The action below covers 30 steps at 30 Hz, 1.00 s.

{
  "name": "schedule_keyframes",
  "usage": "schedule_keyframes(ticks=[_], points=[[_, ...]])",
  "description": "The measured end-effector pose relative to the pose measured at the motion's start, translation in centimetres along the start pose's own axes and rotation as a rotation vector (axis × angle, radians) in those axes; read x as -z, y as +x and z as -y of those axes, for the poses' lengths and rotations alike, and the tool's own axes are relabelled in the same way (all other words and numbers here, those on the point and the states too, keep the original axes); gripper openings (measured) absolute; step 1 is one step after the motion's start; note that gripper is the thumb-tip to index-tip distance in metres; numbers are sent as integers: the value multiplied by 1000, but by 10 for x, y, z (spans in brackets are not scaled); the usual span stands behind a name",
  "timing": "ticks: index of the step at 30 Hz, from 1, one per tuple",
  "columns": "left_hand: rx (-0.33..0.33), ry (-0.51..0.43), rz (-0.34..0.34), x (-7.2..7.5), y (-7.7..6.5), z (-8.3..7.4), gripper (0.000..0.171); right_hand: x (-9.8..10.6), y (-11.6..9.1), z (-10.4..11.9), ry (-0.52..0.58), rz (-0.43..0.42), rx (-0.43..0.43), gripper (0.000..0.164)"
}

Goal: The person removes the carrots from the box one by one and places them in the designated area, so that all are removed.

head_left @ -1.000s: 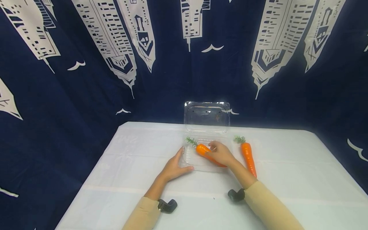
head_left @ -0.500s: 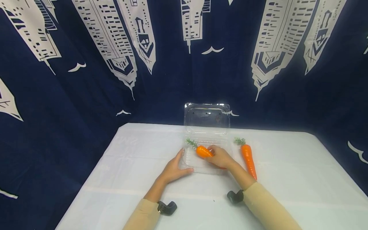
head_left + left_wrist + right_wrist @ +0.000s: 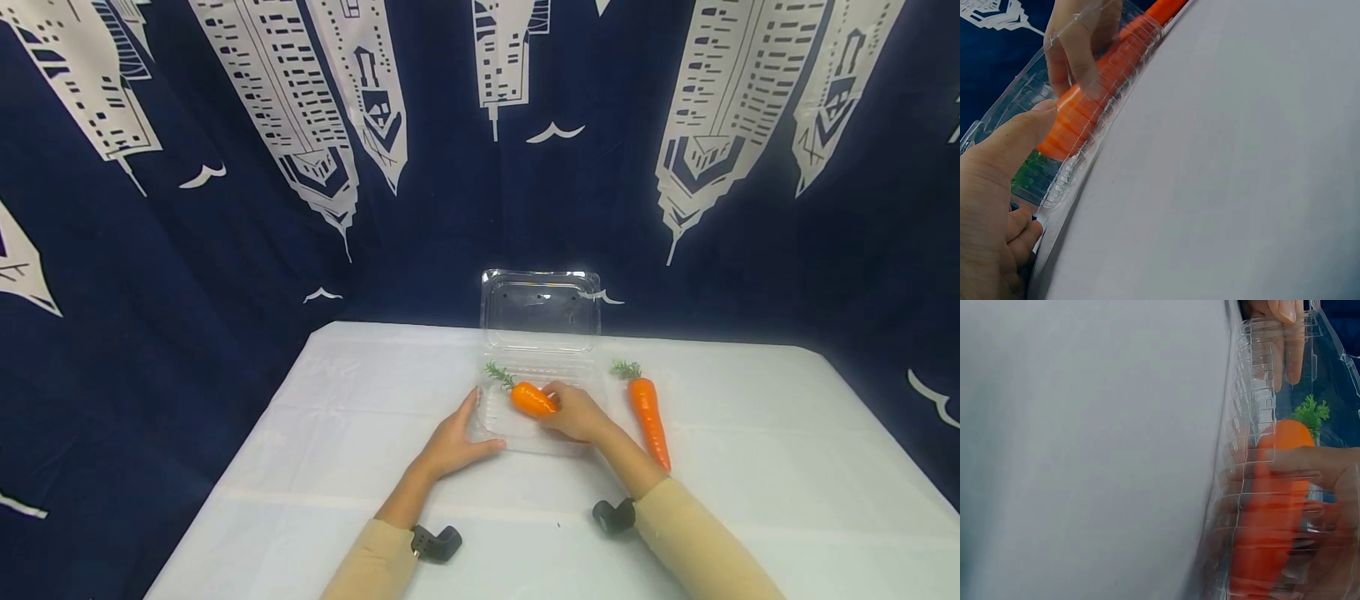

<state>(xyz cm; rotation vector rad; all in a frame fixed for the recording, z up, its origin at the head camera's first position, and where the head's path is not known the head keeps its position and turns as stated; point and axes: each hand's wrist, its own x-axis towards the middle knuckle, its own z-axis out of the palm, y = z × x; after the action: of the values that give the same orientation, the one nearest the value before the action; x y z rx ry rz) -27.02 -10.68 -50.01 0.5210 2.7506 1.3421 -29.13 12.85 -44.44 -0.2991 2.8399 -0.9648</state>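
Observation:
A clear plastic clamshell container (image 3: 517,440) sits on the table with its lid (image 3: 540,310) raised at the back. Inside its base lies an orange carrot (image 3: 531,400) with a green leafy top, slanting from back left to front right. My right hand (image 3: 576,414) grips this carrot around its middle, hiding its lower part in the head view. At the container's front left corner, my left hand (image 3: 452,443) holds the wall, thumb along the front and fingers at the left side. In the left wrist view the carrot (image 3: 1071,128) shows through the plastic.
A second carrot (image 3: 648,421) with a leafy top lies on the white-covered table (image 3: 757,433), right of the container and close to my right forearm. Behind the table hangs a dark blue cloth (image 3: 450,225) printed with white buildings.
My right hand has shifted slightly down along the carrot in the container, and the carrot sits a little lower. My left hand keeps its place at the corner.

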Motion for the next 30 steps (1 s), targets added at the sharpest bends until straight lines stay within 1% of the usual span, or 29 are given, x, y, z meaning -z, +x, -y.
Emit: schedule_keyframes(ticks=[4,12,26,30], points=[[1,5,1,-1,0,0,104,0,0,-2,14,-17,11,47],[-10,3,-4,0,-1,-1,104,2,-1,-4,64,-91,62,47],[-5,12,-1,1,0,0,104,6,-2,-2,136,-156,86,49],[2,4,1,0,0,0,104,8,-2,-3,161,-189,97,49]])
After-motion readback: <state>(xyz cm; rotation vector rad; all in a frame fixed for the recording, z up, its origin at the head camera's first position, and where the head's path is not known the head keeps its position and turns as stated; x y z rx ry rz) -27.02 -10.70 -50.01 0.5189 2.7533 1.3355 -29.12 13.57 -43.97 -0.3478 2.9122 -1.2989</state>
